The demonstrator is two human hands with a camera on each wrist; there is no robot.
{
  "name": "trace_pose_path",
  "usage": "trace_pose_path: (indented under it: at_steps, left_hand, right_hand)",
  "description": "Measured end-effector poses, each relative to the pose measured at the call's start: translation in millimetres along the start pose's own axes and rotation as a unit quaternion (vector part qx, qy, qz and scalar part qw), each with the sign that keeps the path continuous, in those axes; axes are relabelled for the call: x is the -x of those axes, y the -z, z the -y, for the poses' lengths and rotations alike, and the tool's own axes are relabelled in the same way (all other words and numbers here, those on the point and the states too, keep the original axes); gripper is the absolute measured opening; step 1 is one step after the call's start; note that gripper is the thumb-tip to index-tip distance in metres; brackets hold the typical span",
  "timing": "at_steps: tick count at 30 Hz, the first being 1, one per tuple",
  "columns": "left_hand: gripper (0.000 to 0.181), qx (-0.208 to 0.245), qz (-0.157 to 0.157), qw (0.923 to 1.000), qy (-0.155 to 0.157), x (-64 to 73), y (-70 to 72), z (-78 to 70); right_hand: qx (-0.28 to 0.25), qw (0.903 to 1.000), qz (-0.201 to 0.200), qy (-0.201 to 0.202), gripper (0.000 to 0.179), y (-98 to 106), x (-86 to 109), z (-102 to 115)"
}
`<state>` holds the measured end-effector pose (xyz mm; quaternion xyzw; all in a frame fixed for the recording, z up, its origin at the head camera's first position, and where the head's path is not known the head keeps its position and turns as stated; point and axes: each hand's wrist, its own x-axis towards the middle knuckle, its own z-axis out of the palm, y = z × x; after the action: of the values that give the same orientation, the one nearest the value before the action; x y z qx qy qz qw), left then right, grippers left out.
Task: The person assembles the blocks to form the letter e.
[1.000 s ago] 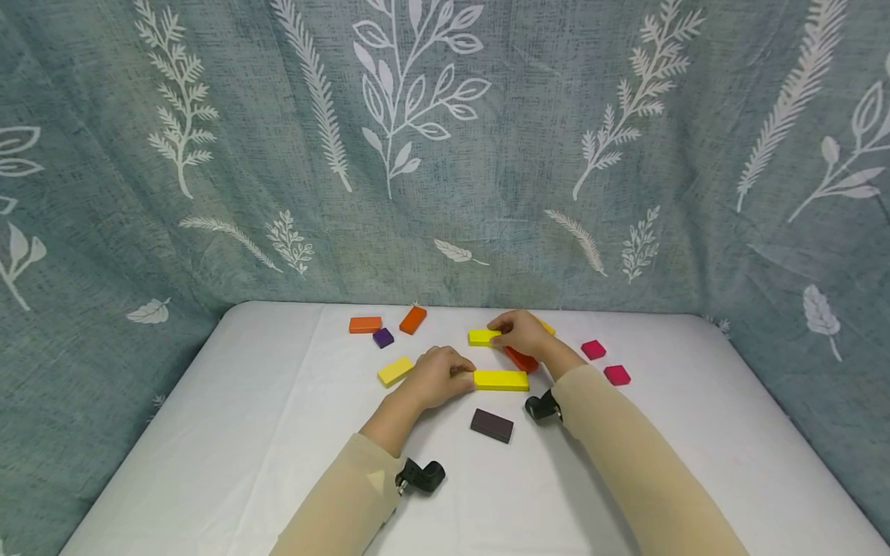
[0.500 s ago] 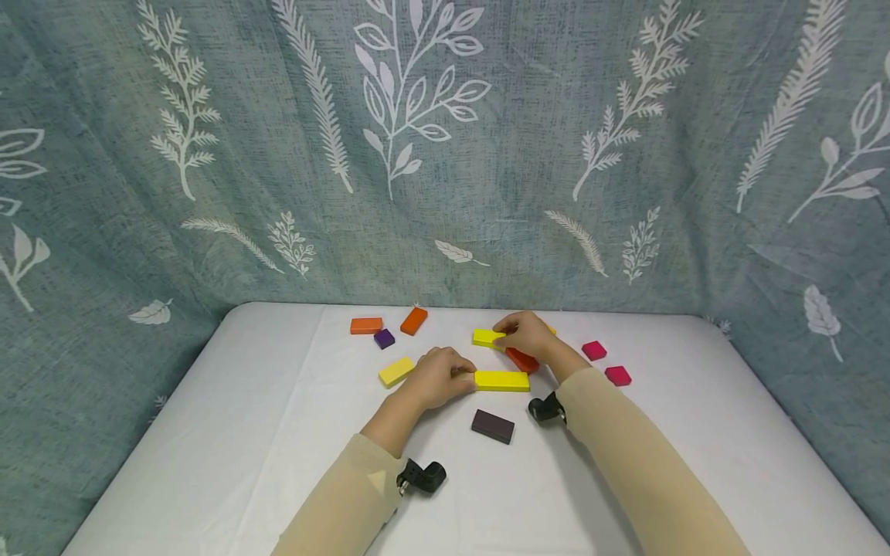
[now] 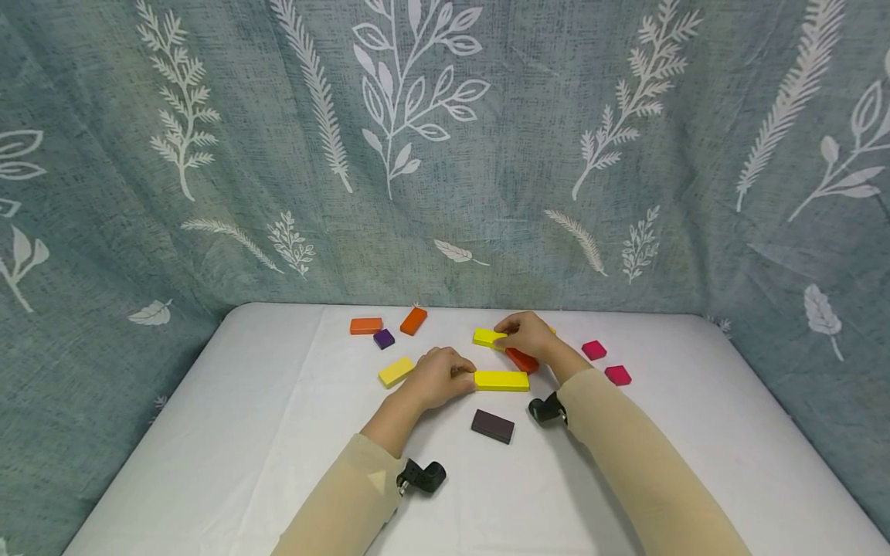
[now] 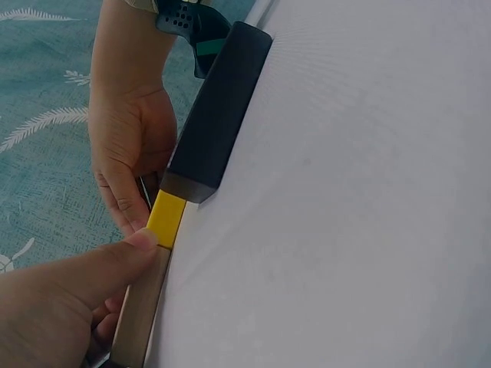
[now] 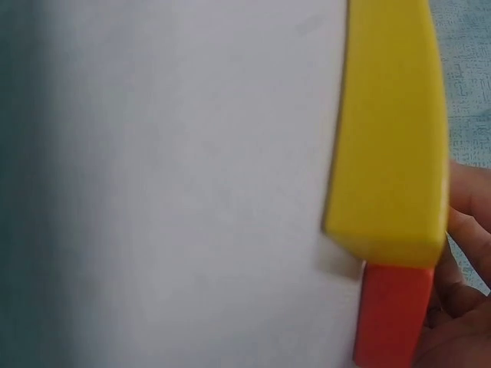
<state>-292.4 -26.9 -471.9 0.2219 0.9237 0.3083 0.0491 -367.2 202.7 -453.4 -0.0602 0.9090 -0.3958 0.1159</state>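
In the head view my left hand (image 3: pixel 438 378) holds the left end of a long yellow block (image 3: pixel 501 381) between thumb and fingers. In the left wrist view its thumb (image 4: pixel 115 264) lies at the joint of a yellow end and a tan-looking block (image 4: pixel 142 314). Farther back, my right hand (image 3: pixel 528 336) pinches the right part of another yellow block (image 3: pixel 489 338); its fingers hide that end. Between the two lies a red-orange block (image 3: pixel 521 360), slanted, close to the long yellow one. A dark brown block (image 3: pixel 493 426) rests nearer the front.
Left on the white tablecloth (image 3: pixel 278 455) are a pale yellow block (image 3: pixel 396 371), orange blocks (image 3: pixel 366 326) and a purple piece (image 3: pixel 384 338). Two pink pieces (image 3: pixel 617 375) lie right. A yellow corner (image 3: pixel 552 330) shows behind the right hand. A patterned curtain (image 3: pixel 514 170) hangs behind.
My right hand has shifted slightly to the right with the far yellow block, between one second and half a second ago. The left hand and the long yellow block look still.
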Motion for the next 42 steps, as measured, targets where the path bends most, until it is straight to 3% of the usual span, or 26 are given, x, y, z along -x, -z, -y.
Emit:
trace_pose_path:
  at_steps: [29, 42]
  left_hand:
    - [0.027, -0.002, 0.002, 1.0, -0.001, -0.8, 0.3, 1.4]
    - [0.028, -0.007, -0.003, 0.9999, -0.008, -0.1, -0.2, 1.7]
  right_hand:
    - [0.014, 0.9999, 0.002, 0.002, 0.032, 3.5, 3.8, 2.5]
    - [-0.012, 0.9987, -0.047, -0.017, 0.035, 36.1, 12.6, 1.2]
